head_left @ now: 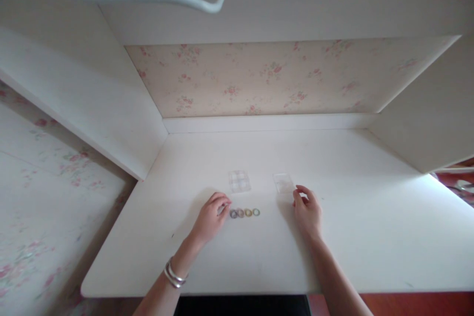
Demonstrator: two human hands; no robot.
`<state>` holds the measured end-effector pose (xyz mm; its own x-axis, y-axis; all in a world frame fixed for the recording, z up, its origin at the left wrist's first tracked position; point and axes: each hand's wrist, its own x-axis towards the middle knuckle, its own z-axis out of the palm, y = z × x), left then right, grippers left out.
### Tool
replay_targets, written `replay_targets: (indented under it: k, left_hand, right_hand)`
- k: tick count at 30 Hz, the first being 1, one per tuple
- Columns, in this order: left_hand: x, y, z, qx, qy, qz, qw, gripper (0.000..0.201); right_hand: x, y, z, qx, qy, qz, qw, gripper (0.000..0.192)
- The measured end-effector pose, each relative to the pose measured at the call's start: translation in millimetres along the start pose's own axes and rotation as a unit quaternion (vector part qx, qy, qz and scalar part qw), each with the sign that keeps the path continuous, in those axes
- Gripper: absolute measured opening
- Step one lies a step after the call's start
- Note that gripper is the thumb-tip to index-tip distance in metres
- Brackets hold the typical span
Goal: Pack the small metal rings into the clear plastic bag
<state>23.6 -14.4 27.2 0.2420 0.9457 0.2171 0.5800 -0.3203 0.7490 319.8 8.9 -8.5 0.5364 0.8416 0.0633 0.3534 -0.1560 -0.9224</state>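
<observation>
- The left hand (212, 216) rests on the white bench (355, 237) near the middle of the front edge, fingers curled, their tips touching or just beside the leftmost ring of a short row; whether that grip has closed on the ring cannot be told.
- The row of rings (245, 213) lies flat on the bench in a straight line running left to right, four small rings side by side and touching: greyish, pinkish-brown, amber and green as far as the colours can be made out.
- A clear compartment box (239, 181) sits just behind the row, toward the back wall; its cells look bare, though it is too small and pale to be certain.
- The right hand (307, 210) lies to the right of the rings, well apart from them, thumb and forefinger narrowed at the near corner of a clear lid (283, 182) that lies flat beside the box; a firm hold cannot be confirmed.
- Judging by this, the box is open and the rings are lined up outside it; none appears placed in a cell.
- A silver bracelet (173, 274) circles the left wrist.
</observation>
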Motion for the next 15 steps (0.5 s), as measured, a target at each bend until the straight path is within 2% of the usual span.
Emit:
replay_targets:
  k: [3,6,10,15]
  left_hand:
    - [-14.9,16.8,-2.9,0.067,-0.014,0.021,0.997,0.018]
    - [-20.5,24.9,-2.4,0.133,-0.033,0.043,0.99,0.021]
    - [-18.9,24.8,1.0,0.179,-0.057,0.06,0.98,0.018]
    - [-16.5,22.4,5.9,0.183,-0.065,0.06,0.979,0.016]
  right_hand:
    - [1.1,1.2,1.4,-0.026,-0.018,-0.01,0.999,0.038]
    - [1.0,1.9,2.5,-0.031,-0.019,-0.017,0.999,0.038]
    - [0.6,2.2,2.4,-0.035,-0.026,-0.031,0.999,0.039]
    - [0.4,2.4,1.9,-0.042,-0.027,-0.039,0.998,0.039]
